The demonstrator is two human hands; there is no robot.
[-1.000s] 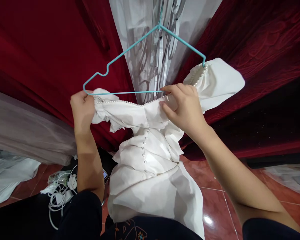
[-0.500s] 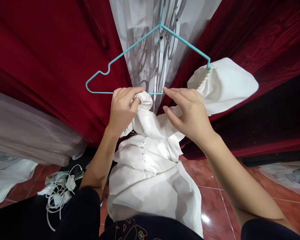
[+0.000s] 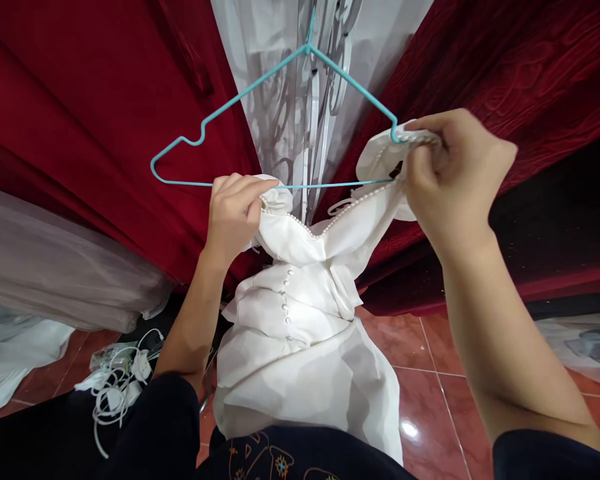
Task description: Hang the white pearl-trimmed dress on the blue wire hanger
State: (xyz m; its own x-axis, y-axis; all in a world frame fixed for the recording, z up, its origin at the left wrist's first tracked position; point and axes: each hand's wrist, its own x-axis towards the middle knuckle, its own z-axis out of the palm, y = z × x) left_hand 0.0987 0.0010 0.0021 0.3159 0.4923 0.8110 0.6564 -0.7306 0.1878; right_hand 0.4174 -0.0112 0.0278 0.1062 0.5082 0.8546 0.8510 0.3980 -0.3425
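Note:
A white dress with a pearl-edged neckline and a row of small buttons hangs down in front of me. Its right shoulder is looped over the notch at the right end of a turquoise hanger. My left hand is closed on the dress's left shoulder part, close to the hanger's bottom bar. At the hanger's right end, my right hand pinches the pearl-trimmed edge of the right shoulder. The left notch of the hanger carries no fabric.
Dark red curtains hang on both sides, with a pale ornate metal frame between them. A tangle of white cables lies low on the left. Sheer pale fabric hangs above it. Reddish tiles cover the floor.
My right hand has moved right and up from the neckline to the shoulder at the hanger's right end, and has closed on it. The neckline is stretched wider; the hanger has shifted slightly left.

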